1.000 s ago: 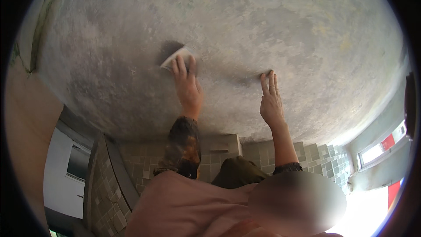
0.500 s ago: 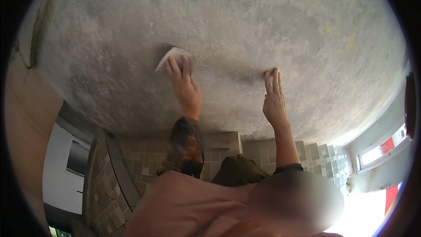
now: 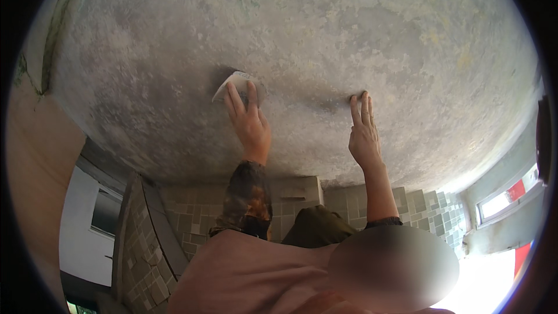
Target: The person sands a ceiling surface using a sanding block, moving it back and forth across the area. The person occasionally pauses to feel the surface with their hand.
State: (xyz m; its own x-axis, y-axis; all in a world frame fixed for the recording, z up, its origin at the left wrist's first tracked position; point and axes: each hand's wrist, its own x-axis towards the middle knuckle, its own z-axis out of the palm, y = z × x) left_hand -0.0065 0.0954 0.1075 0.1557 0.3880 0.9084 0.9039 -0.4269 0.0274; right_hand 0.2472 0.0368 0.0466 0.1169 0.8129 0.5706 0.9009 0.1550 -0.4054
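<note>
My left hand [image 3: 250,129] is closed on a flat white sheet [image 3: 237,77], which looks like folded sandpaper. Two fingers lie over the sheet's face and press it to the grey, patchy wall [image 3: 302,35]. A dark shadow falls beside its far left edge; the side against the wall is hidden. Farther right, my right hand [image 3: 364,139] rests its fingertips on the same wall. Its fingers are stretched out, and no object shows in it.
Below the wall runs a ledge [image 3: 290,188] above a floor of grey and beige tiles [image 3: 197,215]. A white door [image 3: 84,238] stands at the lower left. A window [image 3: 494,204] and bright light are at the right.
My left hand has slid a short way right and back toward me, carrying the white sheet along the wall. My right hand stays in place.
</note>
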